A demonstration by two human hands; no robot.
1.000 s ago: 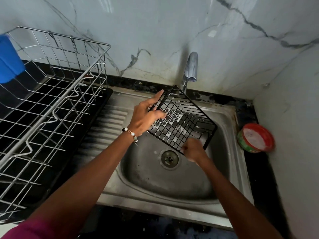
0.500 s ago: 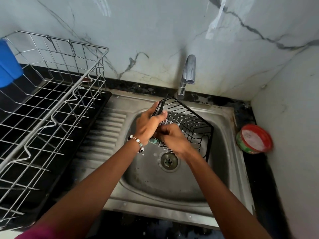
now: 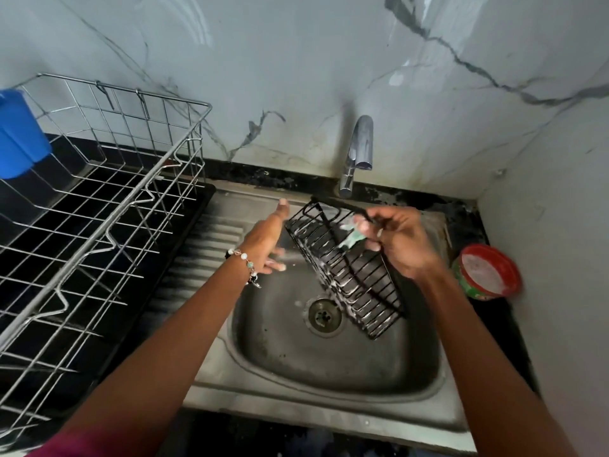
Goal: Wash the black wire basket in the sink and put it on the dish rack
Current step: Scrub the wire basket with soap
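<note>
Your right hand (image 3: pixel 400 240) pinches the soapy black wire basket (image 3: pixel 346 268) at frame centre, long axis slanting toward lower right; your left hand (image 3: pixel 267 245), fingers spread, hovers just left.

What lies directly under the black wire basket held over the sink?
Under the black wire basket lie the steel sink bowl and its drain, partly seen through soapy wires. The bowl's right side is covered.

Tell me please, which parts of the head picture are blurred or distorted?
Head view: motion blur smears the left hand, right hand and black wire basket; the wide-angle lens bends the dish rack; the faucet stays sharp.
</note>
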